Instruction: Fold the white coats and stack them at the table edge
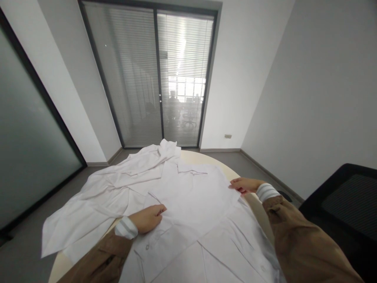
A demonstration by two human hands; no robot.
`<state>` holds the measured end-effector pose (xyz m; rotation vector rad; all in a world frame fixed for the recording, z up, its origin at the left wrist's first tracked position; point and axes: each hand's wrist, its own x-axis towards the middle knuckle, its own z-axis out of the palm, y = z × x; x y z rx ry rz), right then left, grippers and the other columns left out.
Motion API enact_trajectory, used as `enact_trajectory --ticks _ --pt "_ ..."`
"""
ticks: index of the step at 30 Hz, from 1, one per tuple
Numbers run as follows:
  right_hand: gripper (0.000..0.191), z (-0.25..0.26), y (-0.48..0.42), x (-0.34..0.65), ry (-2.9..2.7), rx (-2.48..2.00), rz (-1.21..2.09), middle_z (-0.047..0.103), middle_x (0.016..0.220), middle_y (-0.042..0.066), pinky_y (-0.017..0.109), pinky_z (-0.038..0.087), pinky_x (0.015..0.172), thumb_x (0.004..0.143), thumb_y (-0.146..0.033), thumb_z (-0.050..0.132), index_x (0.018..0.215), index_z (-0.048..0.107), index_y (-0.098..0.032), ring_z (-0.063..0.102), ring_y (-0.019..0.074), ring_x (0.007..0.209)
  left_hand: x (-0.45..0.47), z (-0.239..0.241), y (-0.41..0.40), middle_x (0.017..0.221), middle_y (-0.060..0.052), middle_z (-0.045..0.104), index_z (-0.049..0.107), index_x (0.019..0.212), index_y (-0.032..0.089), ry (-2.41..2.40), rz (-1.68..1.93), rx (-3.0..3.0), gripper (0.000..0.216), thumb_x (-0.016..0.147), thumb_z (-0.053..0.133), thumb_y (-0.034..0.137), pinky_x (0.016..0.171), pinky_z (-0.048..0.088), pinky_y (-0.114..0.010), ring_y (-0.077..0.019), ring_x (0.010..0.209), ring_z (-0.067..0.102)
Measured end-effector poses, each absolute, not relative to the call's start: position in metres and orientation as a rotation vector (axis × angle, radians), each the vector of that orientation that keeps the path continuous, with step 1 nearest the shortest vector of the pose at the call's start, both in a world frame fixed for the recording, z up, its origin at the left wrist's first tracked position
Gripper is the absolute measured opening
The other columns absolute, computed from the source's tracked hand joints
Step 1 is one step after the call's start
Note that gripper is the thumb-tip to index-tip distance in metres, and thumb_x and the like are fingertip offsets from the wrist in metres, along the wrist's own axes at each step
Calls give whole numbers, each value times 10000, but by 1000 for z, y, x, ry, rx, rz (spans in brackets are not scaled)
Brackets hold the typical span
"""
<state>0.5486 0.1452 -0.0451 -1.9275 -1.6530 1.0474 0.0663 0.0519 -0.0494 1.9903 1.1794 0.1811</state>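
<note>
White button-front garments, like lab coats, lie spread over a round table. The near white coat (203,204) covers the middle and front, with a folded layer on top and a few buttons along its lower part. My left hand (149,218) is closed in a pinch on the left edge of that layer. On the other side, my right hand (246,185) pinches the layer's right edge near the table rim. The fingertips of both hands are partly hidden by the cloth. Another heap of white cloth (100,196) lies wrinkled at the left; I cannot tell whether it is a separate garment.
The pale round tabletop (200,157) shows along its far rim. The left cloth hangs past the table edge. A black mesh-back chair (344,204) stands close at the right. Beyond are a glass door with blinds (182,86) and white walls (250,59).
</note>
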Motion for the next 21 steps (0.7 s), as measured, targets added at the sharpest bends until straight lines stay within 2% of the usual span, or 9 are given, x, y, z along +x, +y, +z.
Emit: enact_trajectory --ticks 3,5,8,10,13,15,18,21 --pt "606 -43 133 560 -1736 -1657 1584 734 924 63 302 544 725 558 -271 787 1149 669 -200 679 195 790 69 -49 52 944 -62 679 611 904 167 1186 156 1982 224 762 437 172 795 424 -289 -226 904 603" --pt "752 -44 126 565 -1762 -1463 1695 722 1068 79 328 534 816 553 -224 759 1286 590 -209 686 224 916 69 -50 53 929 -60 672 607 885 165 1193 153 1996 216 754 436 169 784 419 -283 -221 892 599" --pt "859 -48 117 569 -1760 -1339 1709 688 1189 80 350 510 883 568 -210 727 1395 495 -239 667 238 1014 70 -51 53 894 -53 654 592 858 168 1204 157 2013 188 755 435 179 763 406 -278 -212 860 584" --pt "870 -51 114 569 -1728 -1379 1645 700 1137 62 329 511 837 586 -226 717 1421 470 -246 664 214 951 70 -51 53 850 -43 628 573 835 173 1216 151 2017 154 763 440 196 736 391 -275 -205 825 569" --pt "791 -56 112 569 -1661 -1515 1494 702 887 18 278 485 693 642 -275 682 1407 493 -207 610 154 739 72 -53 53 772 -18 558 535 804 180 1242 143 2025 114 795 460 265 682 358 -272 -190 754 527" --pt "711 -60 113 569 -1629 -1573 1412 638 729 -21 255 436 608 670 -296 641 1361 533 -174 530 120 617 72 -54 54 732 -1 503 501 777 185 1252 142 2033 150 817 472 327 653 333 -271 -177 713 489" --pt "590 -69 115 570 -1672 -1603 1294 531 616 -61 246 378 547 678 -352 636 1231 595 -151 454 101 542 72 -57 54 705 15 449 457 744 193 1257 133 2046 200 825 483 374 633 304 -271 -163 680 443" --pt "420 -79 115 573 -1761 -1622 1089 498 595 -63 246 357 525 686 -422 641 1009 619 -155 450 106 534 71 -58 54 693 23 430 427 727 200 1270 122 2071 205 805 507 372 626 288 -272 -156 668 419"
